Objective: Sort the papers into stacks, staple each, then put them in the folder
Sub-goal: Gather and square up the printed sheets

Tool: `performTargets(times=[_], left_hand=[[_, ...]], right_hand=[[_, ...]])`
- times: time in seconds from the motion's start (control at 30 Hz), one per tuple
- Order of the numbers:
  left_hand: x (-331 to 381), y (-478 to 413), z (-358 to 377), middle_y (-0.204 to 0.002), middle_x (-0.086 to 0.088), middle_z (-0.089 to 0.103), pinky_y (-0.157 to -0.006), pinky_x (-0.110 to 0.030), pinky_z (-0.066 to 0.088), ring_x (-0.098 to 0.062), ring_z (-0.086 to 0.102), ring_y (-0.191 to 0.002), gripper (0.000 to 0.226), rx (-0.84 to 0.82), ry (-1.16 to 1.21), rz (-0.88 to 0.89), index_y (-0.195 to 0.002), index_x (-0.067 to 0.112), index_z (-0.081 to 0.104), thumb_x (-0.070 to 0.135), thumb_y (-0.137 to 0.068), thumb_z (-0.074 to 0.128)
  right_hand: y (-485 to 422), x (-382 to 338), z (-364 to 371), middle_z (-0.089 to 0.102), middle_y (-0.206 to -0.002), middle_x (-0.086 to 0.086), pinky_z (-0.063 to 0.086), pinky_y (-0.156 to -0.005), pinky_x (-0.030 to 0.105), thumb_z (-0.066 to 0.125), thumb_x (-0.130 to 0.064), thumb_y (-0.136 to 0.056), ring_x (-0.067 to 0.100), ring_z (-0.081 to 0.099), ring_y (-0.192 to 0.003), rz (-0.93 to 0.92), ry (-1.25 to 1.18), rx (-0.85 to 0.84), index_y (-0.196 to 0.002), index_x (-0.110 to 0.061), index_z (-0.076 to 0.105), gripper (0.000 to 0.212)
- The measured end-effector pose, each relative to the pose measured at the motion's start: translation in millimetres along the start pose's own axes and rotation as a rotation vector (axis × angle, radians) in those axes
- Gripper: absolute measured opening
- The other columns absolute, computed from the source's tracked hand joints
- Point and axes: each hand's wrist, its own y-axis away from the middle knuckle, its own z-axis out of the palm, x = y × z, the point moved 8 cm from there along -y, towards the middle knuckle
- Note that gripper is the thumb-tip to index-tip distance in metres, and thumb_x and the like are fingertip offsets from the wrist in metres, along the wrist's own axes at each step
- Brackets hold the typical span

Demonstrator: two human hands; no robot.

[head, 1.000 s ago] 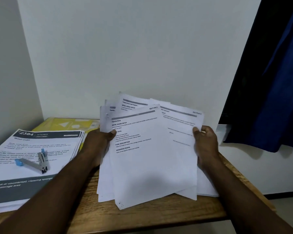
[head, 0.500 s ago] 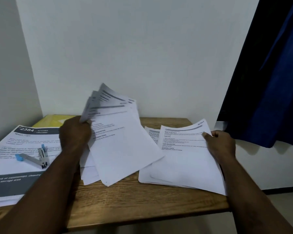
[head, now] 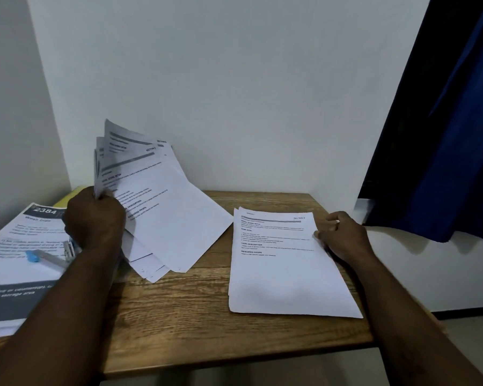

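My left hand (head: 95,218) grips a fanned bundle of printed white papers (head: 162,207), held tilted above the left-middle of the wooden table (head: 195,319). A small flat stack of papers (head: 285,263) lies on the table's right part. My right hand (head: 340,235) rests at that stack's right edge, with its thumb on the top sheet and fingers loosely curled. A stapler (head: 50,254) with a blue end lies on a big printed sheet (head: 20,246) at the left. A yellow folder (head: 70,196) peeks out behind my left hand, mostly hidden.
White walls close off the back and left of the table. A dark blue curtain (head: 441,135) hangs at the right, past the table's edge. Bare wood shows along the table's front edge, and floor lies beyond its right side.
The one bundle was split: my left hand carried most sheets up and left, while my right hand laid a few sheets flat on the right side of the table.
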Motion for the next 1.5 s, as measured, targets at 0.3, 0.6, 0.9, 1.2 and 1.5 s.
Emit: performTargets(times=[0.3,0.6,0.9,1.2,1.5], left_hand=[[2.2,3.1,3.5,-0.121,-0.028,0.071,-0.101,-0.054,0.051,-0.054,0.062,-0.115,0.035,-0.04,0.035,0.01,-0.119,0.002,0.074,0.028,-0.1,0.06],[4.1,4.3,4.9,-0.123,-0.028,0.07,-0.102,-0.053,0.05,-0.054,0.061,-0.117,0.037,-0.055,0.045,0.017,-0.123,0.001,0.073,0.028,-0.1,0.062],[6.8,2.9,12.5,-0.124,-0.023,0.073,-0.104,-0.051,0.053,-0.047,0.066,-0.115,0.04,-0.102,0.18,0.054,-0.125,0.002,0.073,0.032,-0.1,0.065],[7.4,0.9,3.0,-0.116,-0.019,0.076,-0.1,-0.051,0.057,-0.04,0.071,-0.108,0.045,-0.036,0.296,0.005,-0.12,0.004,0.075,0.039,-0.093,0.068],[9.6,3.3,2.8,-0.111,-0.019,0.077,-0.095,-0.046,0.057,-0.038,0.071,-0.104,0.039,-0.018,0.342,-0.01,-0.115,0.004,0.076,0.036,-0.094,0.069]], right_hand=[[4.8,-12.5,20.9,0.061,-0.119,-0.005,0.05,-0.082,0.032,0.089,-0.063,-0.07,0.016,0.063,-0.104,-0.135,0.124,-0.109,-0.122,-0.033,0.066,0.065],[0.8,-8.4,22.5,0.07,-0.116,-0.004,0.046,-0.082,0.03,0.086,-0.058,-0.077,0.015,0.064,-0.102,-0.142,0.152,-0.067,-0.116,-0.027,0.073,0.051],[-2.7,-9.3,23.1,0.071,-0.118,-0.001,0.045,-0.081,0.03,0.082,-0.059,-0.081,0.017,0.064,-0.104,-0.162,0.201,-0.037,-0.118,-0.026,0.073,0.05],[-3.3,-7.9,22.9,0.071,-0.115,0.0,0.043,-0.078,0.03,0.082,-0.059,-0.082,0.019,0.064,-0.102,-0.157,0.212,-0.031,-0.109,-0.026,0.075,0.043],[-3.3,-10.1,23.1,0.068,-0.111,0.0,0.041,-0.077,0.031,0.082,-0.057,-0.082,0.017,0.061,-0.096,-0.169,0.215,-0.024,-0.105,-0.026,0.074,0.039]])
